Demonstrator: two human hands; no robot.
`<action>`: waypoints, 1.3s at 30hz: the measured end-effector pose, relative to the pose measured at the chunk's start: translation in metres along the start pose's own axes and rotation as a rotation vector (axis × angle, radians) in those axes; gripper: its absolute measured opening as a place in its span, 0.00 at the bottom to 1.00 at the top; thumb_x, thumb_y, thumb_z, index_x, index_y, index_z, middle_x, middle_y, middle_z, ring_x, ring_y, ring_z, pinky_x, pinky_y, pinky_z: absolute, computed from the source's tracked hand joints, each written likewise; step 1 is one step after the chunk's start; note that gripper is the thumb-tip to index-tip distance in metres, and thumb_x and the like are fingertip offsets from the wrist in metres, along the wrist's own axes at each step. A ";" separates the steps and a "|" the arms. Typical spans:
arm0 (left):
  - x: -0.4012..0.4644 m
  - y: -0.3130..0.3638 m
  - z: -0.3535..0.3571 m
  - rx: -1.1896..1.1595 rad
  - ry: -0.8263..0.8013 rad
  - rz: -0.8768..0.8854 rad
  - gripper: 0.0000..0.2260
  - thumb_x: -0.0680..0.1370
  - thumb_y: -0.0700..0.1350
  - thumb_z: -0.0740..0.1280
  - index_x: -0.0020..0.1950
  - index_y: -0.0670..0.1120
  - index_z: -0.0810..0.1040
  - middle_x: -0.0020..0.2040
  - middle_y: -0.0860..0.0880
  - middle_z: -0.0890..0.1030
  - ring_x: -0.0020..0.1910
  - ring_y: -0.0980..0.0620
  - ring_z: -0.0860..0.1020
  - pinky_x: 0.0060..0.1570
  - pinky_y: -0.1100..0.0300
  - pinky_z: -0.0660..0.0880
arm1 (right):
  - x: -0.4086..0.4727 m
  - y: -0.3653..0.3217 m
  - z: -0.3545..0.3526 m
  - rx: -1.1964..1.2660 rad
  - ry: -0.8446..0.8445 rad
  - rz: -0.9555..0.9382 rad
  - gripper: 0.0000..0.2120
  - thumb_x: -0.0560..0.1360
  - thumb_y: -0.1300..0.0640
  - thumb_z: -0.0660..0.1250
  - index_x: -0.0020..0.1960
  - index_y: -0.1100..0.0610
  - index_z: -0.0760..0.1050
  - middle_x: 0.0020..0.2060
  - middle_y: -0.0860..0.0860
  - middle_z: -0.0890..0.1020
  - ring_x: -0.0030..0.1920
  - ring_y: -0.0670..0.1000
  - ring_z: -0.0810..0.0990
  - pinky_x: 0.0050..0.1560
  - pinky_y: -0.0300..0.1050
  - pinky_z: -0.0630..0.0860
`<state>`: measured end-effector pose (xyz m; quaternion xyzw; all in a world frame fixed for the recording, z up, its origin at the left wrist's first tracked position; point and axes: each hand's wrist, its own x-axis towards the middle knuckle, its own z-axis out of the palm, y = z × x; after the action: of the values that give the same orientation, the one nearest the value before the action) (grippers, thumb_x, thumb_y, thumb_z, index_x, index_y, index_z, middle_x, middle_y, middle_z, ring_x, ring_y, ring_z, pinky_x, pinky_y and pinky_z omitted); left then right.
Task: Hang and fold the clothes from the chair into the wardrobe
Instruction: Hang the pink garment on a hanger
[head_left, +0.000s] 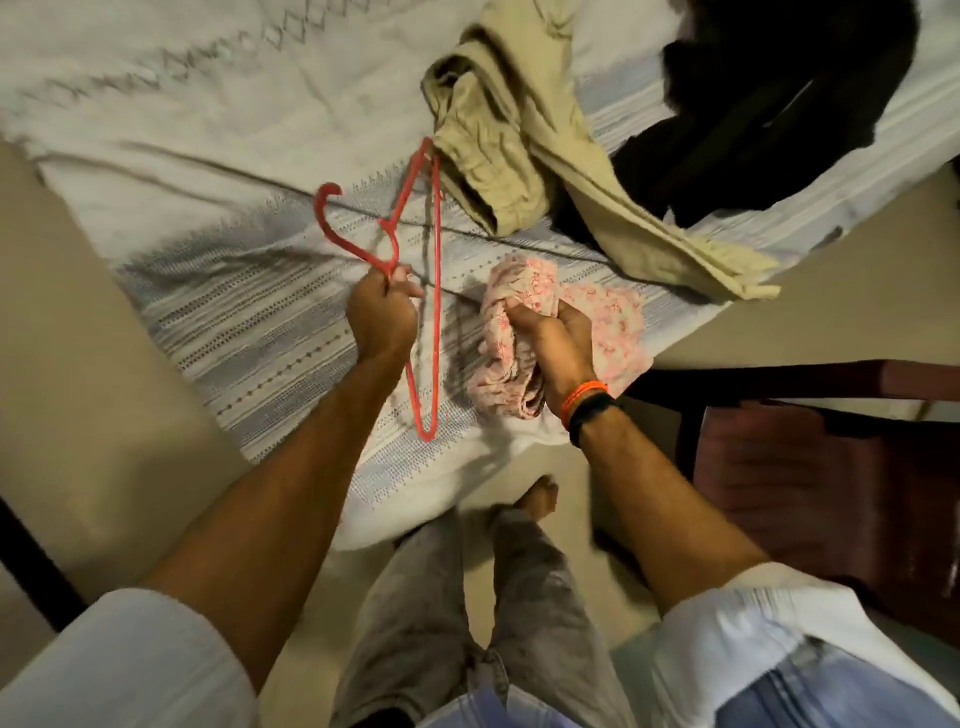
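Observation:
My left hand (382, 314) grips a red plastic hanger (435, 270) at the base of its hook, holding it above the bed. My right hand (550, 343) clutches a bunched pink floral garment (613, 322) just to the right of the hanger, over the bed's corner. A pair of beige trousers (524, 140) lies crumpled on the bed beyond both hands. A black garment (753, 109) is heaped further right on the bed. The wardrobe is not in view.
The bed (208, 171) carries a white and blue patterned cover and fills the upper half. A dark red plastic chair (810, 467) stands at the right beside my right arm. My legs and a bare foot (540, 493) are on the beige floor below.

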<state>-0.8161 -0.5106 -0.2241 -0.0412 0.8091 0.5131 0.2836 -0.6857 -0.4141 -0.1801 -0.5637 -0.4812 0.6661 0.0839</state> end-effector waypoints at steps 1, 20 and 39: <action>-0.008 0.012 0.000 0.047 0.001 0.051 0.10 0.82 0.42 0.61 0.45 0.48 0.80 0.41 0.51 0.83 0.34 0.54 0.75 0.42 0.55 0.75 | -0.006 -0.008 -0.006 0.012 0.005 -0.013 0.17 0.71 0.57 0.74 0.57 0.63 0.80 0.50 0.55 0.86 0.53 0.56 0.84 0.61 0.57 0.78; -0.243 0.180 0.066 0.201 -0.284 0.600 0.15 0.78 0.45 0.67 0.31 0.50 0.82 0.38 0.49 0.85 0.43 0.50 0.82 0.47 0.59 0.75 | -0.151 -0.103 -0.179 0.292 0.234 -0.384 0.12 0.67 0.58 0.75 0.49 0.62 0.83 0.43 0.57 0.87 0.47 0.58 0.86 0.54 0.60 0.81; -0.516 0.299 0.176 0.286 -0.830 0.998 0.18 0.81 0.56 0.63 0.39 0.44 0.80 0.35 0.49 0.79 0.31 0.53 0.75 0.27 0.63 0.68 | -0.339 -0.152 -0.398 0.867 0.623 -0.685 0.02 0.75 0.69 0.67 0.45 0.67 0.79 0.36 0.58 0.84 0.38 0.56 0.84 0.50 0.53 0.82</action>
<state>-0.4180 -0.3351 0.2211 0.5776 0.6148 0.4436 0.3028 -0.3011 -0.3386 0.1984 -0.4600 -0.2737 0.5404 0.6492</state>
